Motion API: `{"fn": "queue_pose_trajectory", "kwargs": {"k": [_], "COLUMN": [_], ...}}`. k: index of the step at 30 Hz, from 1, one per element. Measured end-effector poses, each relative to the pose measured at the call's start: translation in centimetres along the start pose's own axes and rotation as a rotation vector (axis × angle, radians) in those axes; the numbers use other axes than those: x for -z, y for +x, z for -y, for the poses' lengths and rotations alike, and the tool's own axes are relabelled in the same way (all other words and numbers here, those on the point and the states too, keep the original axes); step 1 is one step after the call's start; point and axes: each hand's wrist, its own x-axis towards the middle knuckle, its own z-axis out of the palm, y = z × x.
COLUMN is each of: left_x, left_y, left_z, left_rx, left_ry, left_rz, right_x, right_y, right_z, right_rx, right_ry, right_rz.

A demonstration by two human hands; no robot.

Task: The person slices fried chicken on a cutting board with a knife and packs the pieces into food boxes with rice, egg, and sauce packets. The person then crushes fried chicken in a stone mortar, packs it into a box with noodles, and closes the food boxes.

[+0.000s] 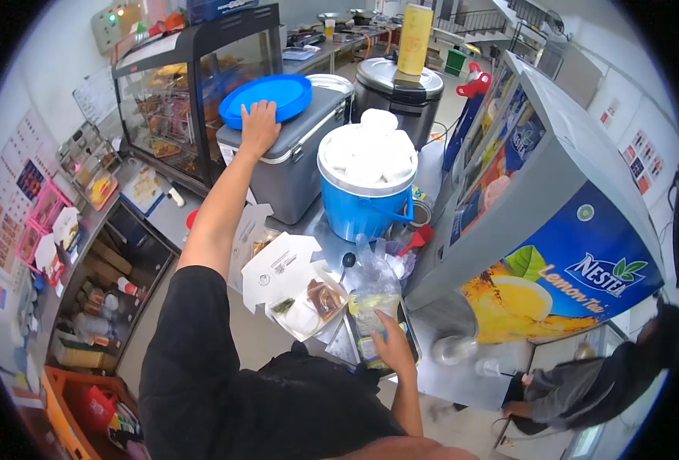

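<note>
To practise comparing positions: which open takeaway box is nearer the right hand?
The front box, with white and brown food; the other box sits nearer the grey cooler.

Round blue lid [277, 90], on grey cooler [284, 180] | yellow-and-clear plastic bag [372, 303], crumpled, at right hand [395, 346]

Bright blue lid [269, 100], blue bucket [351, 207] with white rim, grey cooler [282, 165], yellow cylinder [415, 40], black sleeve [190, 330]
</note>
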Motion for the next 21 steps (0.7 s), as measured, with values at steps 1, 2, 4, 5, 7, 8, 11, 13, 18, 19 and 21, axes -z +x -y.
{"fn": "queue_pose_trajectory", "kwargs": {"k": [1, 2, 4, 5, 7, 8, 11, 13, 18, 19, 21], "left_x": [0.5, 1.2, 2.7, 4.0, 8.0, 10.0, 13.4, 12.6, 1.5, -0.4, 0.3], "left_y": [0.2, 0.3, 1.3, 1.9, 2.3, 2.2, 2.0, 1.3, -0.6, -0.9, -1.2], "left_z": [0.0, -0.1, -0.5, -0.5, -2.3, -2.9, -5.6, -7.1, -12.1, -13.1, -15.5], "left_rx": [-0.009, -0.028, 0.027, 0.053, 0.115, 0.156, 0.259, 0.303, 0.815, 0.863, 0.997], "left_ry": [-0.013, -0.070, -0.239, -0.320, -0.468, -0.568, -0.917, -1.248, -2.292, -2.329, -2.248], "left_rz": [0.001, -0.154, -0.290, -0.357, -0.483, -0.469, -0.445, -0.432, 0.311, 0.313, 0.277], "right_x": [-0.2, -0.3, -0.2, -0.2, -0.3, -0.1, 0.2, 0.2, 0.3, 0.5, 0.8], "right_y": [0.0, 0.1, 0.6, 0.9, 1.3, 1.4, 2.2, 2.4, 2.4, 2.0, 1.1], "right_z": [-0.2, -0.4, -0.7, -0.9, -1.0, -1.0, -1.1, -0.8, 0.1, 0.2, 0.3], "right_rx": [-0.008, -0.014, -0.014, -0.007, -0.033, -0.062, -0.033, -0.029, -0.088, -0.083, -0.075], "right_ry": [0.012, 0.021, -0.011, -0.049, -0.018, 0.048, 0.103, 0.174, 0.465, 0.445, 0.411], "right_rz": [-0.047, -0.095, -0.238, -0.331, -0.436, -0.449, -0.503, -0.547, -0.625, -0.624, -0.632]}}
